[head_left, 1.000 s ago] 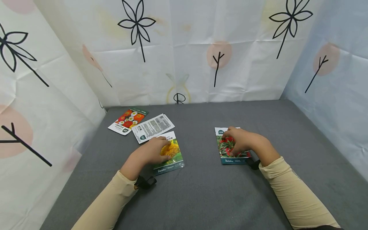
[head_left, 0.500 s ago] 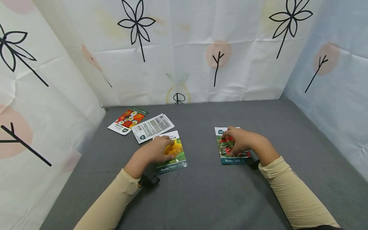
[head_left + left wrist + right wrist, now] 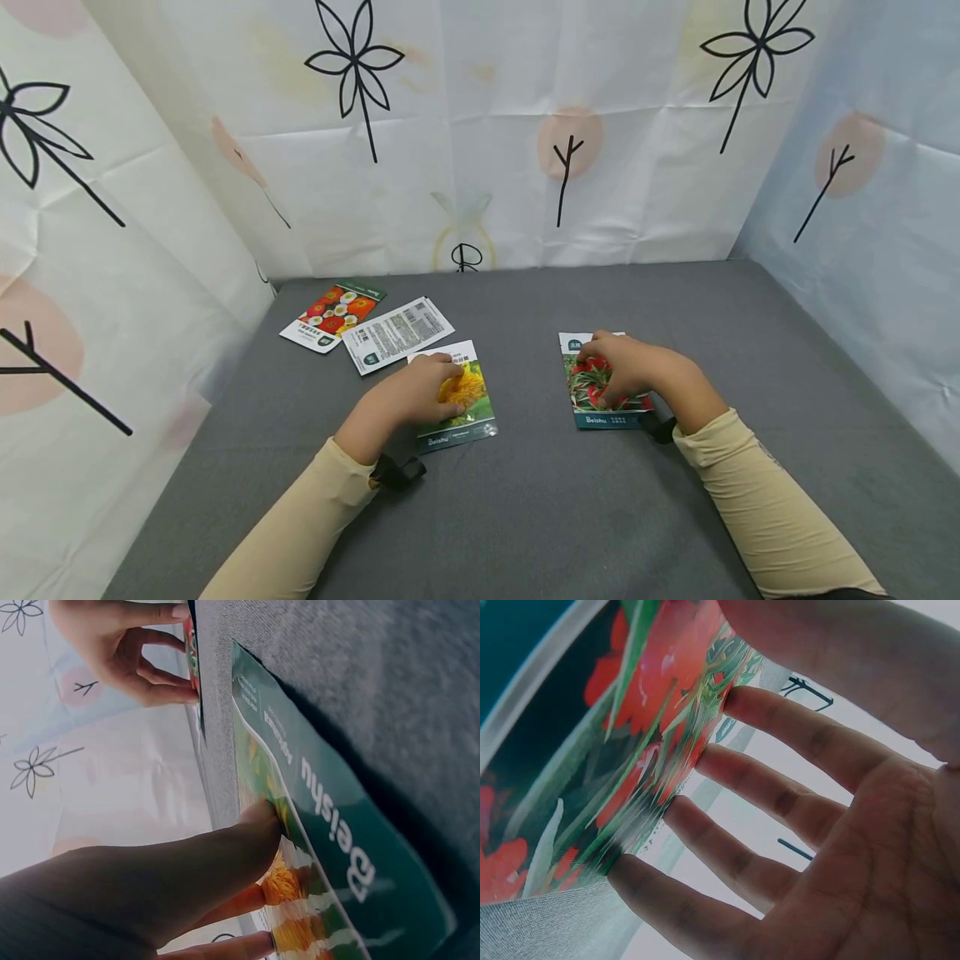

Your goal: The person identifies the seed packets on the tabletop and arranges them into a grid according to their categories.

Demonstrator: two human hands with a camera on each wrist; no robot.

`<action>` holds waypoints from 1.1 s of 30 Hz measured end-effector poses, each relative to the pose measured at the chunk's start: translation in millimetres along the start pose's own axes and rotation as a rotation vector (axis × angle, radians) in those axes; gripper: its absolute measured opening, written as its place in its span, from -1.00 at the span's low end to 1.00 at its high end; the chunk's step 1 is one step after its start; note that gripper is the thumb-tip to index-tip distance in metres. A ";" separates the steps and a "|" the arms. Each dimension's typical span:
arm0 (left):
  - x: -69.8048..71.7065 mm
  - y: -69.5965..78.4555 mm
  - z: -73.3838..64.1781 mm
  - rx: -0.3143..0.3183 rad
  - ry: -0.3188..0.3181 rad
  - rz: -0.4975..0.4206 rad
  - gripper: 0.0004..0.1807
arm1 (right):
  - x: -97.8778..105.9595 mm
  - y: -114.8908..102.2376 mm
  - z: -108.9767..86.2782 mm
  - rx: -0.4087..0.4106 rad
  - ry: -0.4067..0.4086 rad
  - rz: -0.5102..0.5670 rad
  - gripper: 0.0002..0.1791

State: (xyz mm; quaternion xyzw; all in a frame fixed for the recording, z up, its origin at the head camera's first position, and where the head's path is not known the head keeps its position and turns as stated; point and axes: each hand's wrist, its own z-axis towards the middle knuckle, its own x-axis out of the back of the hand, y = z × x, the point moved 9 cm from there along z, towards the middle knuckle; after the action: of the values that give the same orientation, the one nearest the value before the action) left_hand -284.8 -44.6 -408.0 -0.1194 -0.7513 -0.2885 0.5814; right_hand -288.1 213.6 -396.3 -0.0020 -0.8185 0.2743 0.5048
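In the head view my left hand (image 3: pixel 408 392) rests its fingertips on a seed packet (image 3: pixel 476 400) with a yellow flower picture, lying just left of the middle of the table. The left wrist view shows the thumb (image 3: pixel 259 832) and fingertips spread on that packet's printed face, near its green "Beishu" band (image 3: pixel 337 825). Farther right, my right hand (image 3: pixel 637 371) touches a seed packet (image 3: pixel 577 387) with red flowers. Its fingertips stand spread on the picture in the right wrist view, with the palm (image 3: pixel 877 847) held off the packet.
Behind the left hand lie a packet (image 3: pixel 397 333) with its white text side up and a packet (image 3: pixel 337 312) with orange and white flowers, partly under it. Grey cloth (image 3: pixel 525 517) covers the table. White patterned sheets (image 3: pixel 487 167) enclose the back and sides.
My left hand and the yellow-flower packet under it have slid a little to the right, away from the packets behind. The right hand and the red-flower packet have stayed in place.
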 end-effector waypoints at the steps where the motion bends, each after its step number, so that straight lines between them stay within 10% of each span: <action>1: -0.2 0.5 0.4 -0.001 -0.002 -0.001 -0.36 | -0.1 0.3 0.3 0.000 0.001 -0.008 -0.23; 33: -4.9 27.2 20.1 -0.065 -0.023 0.009 -0.39 | 0.1 0.6 2.9 0.001 -0.001 -0.024 -0.25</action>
State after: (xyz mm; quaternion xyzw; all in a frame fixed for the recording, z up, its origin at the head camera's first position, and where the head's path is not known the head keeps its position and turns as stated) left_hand -285.5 -10.5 -407.7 -0.1449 -0.7476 -0.3091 0.5697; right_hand -290.8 212.9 -397.5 0.0081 -0.8184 0.2687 0.5079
